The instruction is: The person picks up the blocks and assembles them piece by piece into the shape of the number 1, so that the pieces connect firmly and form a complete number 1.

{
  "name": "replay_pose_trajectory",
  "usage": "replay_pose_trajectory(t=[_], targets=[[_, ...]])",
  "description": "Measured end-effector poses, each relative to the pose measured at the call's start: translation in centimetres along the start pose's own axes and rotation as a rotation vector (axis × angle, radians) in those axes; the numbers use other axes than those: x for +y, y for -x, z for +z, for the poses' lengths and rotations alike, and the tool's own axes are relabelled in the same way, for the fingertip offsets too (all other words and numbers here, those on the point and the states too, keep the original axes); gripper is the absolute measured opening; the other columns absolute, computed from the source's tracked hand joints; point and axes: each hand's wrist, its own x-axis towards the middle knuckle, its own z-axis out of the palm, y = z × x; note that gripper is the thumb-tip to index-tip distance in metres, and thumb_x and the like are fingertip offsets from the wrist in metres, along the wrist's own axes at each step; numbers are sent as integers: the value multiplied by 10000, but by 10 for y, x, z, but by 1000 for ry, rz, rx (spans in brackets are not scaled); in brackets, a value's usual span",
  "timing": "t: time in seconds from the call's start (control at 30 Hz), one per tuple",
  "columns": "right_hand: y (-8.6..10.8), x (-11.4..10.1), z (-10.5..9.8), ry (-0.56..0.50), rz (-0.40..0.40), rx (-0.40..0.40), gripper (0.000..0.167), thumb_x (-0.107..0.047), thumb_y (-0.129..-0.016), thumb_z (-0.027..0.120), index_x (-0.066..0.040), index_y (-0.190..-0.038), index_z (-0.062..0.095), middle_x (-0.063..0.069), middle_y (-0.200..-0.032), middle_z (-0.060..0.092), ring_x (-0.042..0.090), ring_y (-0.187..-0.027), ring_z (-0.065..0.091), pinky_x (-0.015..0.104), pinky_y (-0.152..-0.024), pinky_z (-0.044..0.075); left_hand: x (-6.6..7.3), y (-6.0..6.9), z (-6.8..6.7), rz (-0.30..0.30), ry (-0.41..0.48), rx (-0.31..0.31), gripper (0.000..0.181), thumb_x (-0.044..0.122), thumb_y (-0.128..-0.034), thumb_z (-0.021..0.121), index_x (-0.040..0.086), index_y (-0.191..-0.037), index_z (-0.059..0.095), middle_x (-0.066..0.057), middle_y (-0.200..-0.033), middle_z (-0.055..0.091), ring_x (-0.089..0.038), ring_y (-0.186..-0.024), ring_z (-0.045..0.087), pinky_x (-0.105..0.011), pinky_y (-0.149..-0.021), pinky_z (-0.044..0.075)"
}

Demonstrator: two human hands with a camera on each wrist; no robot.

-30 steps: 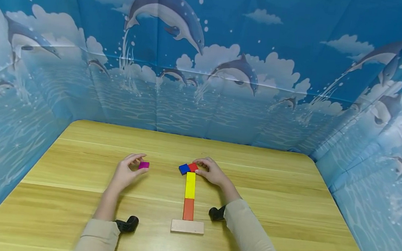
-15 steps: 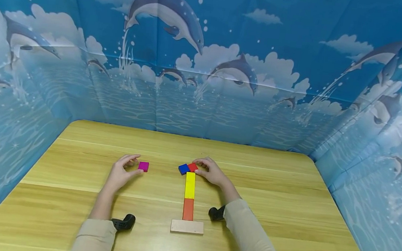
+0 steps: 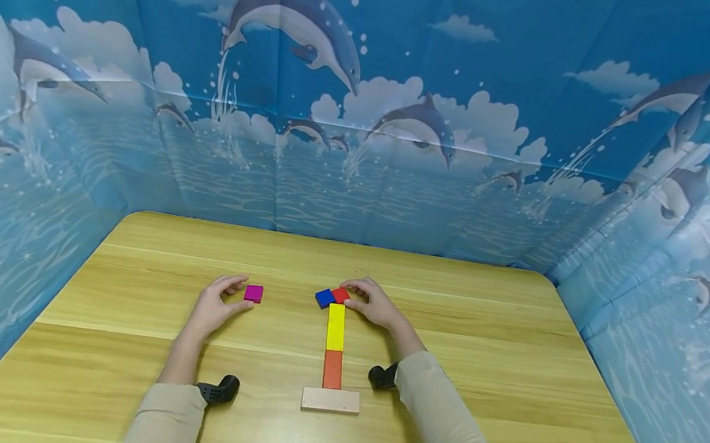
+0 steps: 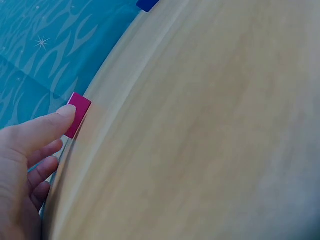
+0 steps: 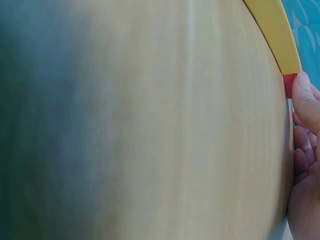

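Note:
On the table, a magenta block [image 3: 254, 294] lies flat by my left hand [image 3: 213, 308]. The thumb tip is at the block's near edge and the index finger sits spread above its left corner. In the left wrist view the thumb [image 4: 55, 125] overlaps the magenta block [image 4: 78, 114]; whether it touches is hard to tell. My right hand [image 3: 379, 305] pinches a small red block [image 3: 340, 295] between thumb and index finger. That block meets a blue block [image 3: 325, 298] on its left and the far end of a yellow block [image 3: 335, 327].
An orange-red block [image 3: 333, 370] continues the line below the yellow one, ending at a pale wooden block [image 3: 330, 401] laid crosswise. All lie on a wood-grain table [image 3: 472, 404]. A dolphin-print curtain [image 3: 362, 144] hangs behind it. Black wrist devices [image 3: 220, 390] jut from both forearms.
My left hand has drawn back a little to the left and its fingers have spread. The magenta block, tilted in the hand before, now lies flat. The right hand has stayed in place.

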Motion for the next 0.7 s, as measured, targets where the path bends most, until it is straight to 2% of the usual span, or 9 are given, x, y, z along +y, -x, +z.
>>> replay_pose_trajectory(t=[0.3,0.53,0.7], targets=[[1,-1,0,-7,-11,5,304,-129,-886,589,-65,-1183,572,105,-1015,503,218,-921,447,346,-819,390,-3,-1,1,38,-74,-24,487,152,-759,741,6,-1192,571,-157,-1034,581,-311,-966,506,-452,-868,384],[1,-2,0,-27,23,5,307,-145,-883,590,-79,-1182,577,87,-1013,500,213,-923,439,350,-824,385,-3,0,2,47,-151,-30,430,178,-797,705,23,-1180,583,-150,-1071,569,-316,-991,493,-497,-890,323],[2,-6,0,-41,9,15,309,-94,-883,583,-20,-1182,567,163,-1015,498,275,-920,435,407,-816,371,-1,1,2,40,-181,-39,396,188,-817,687,34,-1169,593,-162,-1103,557,-343,-1041,468,-531,-927,263]])
